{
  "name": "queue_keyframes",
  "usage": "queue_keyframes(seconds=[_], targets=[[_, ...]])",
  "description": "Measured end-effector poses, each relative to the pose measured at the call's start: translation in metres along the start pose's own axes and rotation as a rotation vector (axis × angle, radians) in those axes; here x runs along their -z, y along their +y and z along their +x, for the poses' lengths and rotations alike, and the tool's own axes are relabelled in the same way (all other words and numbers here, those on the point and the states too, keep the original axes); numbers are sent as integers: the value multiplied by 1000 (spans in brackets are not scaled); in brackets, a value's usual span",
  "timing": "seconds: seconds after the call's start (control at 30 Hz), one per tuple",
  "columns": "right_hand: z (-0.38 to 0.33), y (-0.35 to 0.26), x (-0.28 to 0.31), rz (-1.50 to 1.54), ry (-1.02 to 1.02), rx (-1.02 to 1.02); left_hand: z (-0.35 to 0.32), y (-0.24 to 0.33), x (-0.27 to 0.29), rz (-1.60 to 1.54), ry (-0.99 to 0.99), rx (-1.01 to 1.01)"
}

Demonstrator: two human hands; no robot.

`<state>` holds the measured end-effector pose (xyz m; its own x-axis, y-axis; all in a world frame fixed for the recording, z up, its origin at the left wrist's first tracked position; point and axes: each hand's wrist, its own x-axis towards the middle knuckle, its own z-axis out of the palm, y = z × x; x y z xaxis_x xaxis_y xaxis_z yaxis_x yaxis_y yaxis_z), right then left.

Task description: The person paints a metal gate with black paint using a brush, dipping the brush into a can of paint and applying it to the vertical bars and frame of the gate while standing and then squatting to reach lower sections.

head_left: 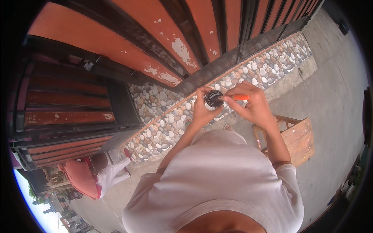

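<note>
My left hand [203, 112] is wrapped round a small round container [214, 98], whose dark, shiny contents show from above. My right hand [251, 101] pinches a small brush [241, 97] by its orange handle. The brush's other end points left, over the container's mouth; whether its tip is dipped in cannot be made out. Both hands are close together in front of my chest, above a strip of pebbles.
Ahead stands a gate [229, 27] of orange slats and black bars with peeling paint. A pebbled strip [171, 126] runs along its foot. At right, a wooden stool [299, 141] is on the concrete [330, 81]. Another person [83, 178] bends by the gate at left.
</note>
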<state>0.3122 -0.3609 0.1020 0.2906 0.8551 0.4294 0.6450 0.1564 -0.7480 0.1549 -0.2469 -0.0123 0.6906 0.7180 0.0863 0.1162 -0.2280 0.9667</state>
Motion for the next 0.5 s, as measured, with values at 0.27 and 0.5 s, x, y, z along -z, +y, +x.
queue_keyframes(seconds=[0.27,0.5], targets=[[-1,0,-25,-133,-53,-83,1,-11,2,12,-122,-7],[7,-4,-32,-72,-49,-123,0,-13,12,6,-60,-9]])
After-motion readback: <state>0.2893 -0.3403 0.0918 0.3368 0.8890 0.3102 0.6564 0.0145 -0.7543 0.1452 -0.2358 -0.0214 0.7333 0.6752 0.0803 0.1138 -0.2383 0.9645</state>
